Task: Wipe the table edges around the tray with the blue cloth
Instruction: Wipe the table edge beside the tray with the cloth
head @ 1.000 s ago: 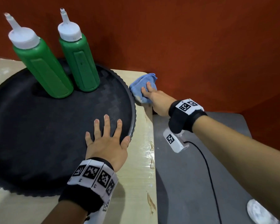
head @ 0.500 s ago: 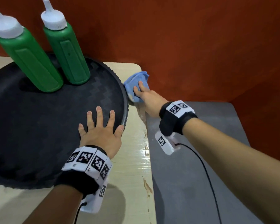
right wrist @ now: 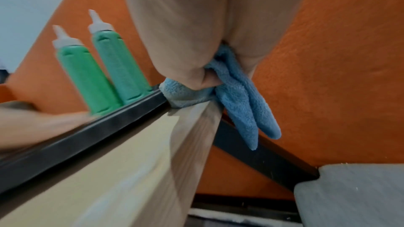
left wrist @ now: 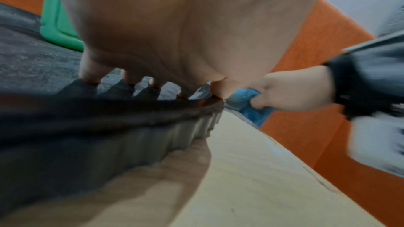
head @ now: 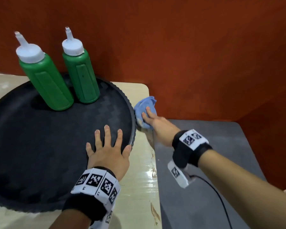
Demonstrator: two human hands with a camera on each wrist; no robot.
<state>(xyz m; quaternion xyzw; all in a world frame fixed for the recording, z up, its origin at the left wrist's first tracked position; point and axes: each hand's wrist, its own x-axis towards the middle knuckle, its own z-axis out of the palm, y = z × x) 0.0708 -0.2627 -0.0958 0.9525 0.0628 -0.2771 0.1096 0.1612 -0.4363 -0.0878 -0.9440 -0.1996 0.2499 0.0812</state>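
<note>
The blue cloth [head: 144, 104] lies bunched on the beige table's [head: 143, 179] right edge, right against the round black tray's [head: 40, 146] rim. My right hand [head: 155, 124] presses it down with fingers on top. In the right wrist view the thumb curls into the cloth [right wrist: 240, 101], and part of it hangs over the table edge [right wrist: 192, 135]. My left hand [head: 107, 146] lies flat with spread fingers on the tray floor near its right rim, thumb at the rim [left wrist: 153, 135]. The left wrist view shows the cloth [left wrist: 251, 110] under the right hand [left wrist: 295, 91].
Two green squeeze bottles [head: 46, 80] [head: 81, 76] with white caps stand at the back of the tray. An orange wall runs close behind. A lower grey surface [head: 205, 204] adjoins the table on the right, with a black cable [head: 221, 200] across it.
My right hand has drawn the cloth a little toward me along the table's right edge, away from the far corner. The left hand stays flat on the tray.
</note>
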